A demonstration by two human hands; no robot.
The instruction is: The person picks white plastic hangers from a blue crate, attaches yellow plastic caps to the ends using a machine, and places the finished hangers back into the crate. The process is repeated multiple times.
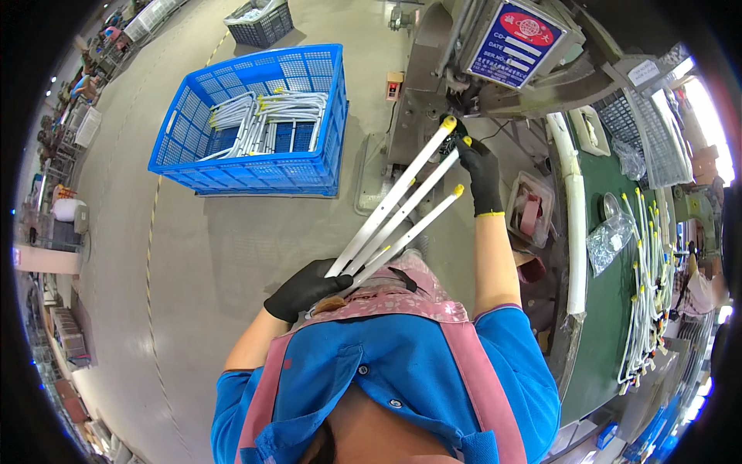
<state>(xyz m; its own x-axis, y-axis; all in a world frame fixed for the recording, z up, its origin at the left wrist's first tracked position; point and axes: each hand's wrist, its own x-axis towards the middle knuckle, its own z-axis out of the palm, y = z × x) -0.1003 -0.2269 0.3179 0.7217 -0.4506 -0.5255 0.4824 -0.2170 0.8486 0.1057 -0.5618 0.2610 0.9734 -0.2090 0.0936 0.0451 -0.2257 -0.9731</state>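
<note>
White metal tubes (386, 209) with yellow end pieces slant up and to the right before my apron, side by side like the legs of a folding frame. My left hand (303, 290), in a black glove, is closed round their lower ends. Up at the yellow ends, my right hand (482, 176), in a black glove with a yellow cuff, grips the middle tube close to its tip. The longest tube's yellow end (448, 123) meets the working area of a grey machine (423, 108); dark glove fingers partly hide the spot of contact.
A blue plastic crate (255, 166) holding several white tube frames (270, 116) stands on the floor to the left. At right, a green-topped table (599, 309) carries more white tubes (645, 286) and a plastic bag (610, 243). A dark crate (263, 29) stands farther off.
</note>
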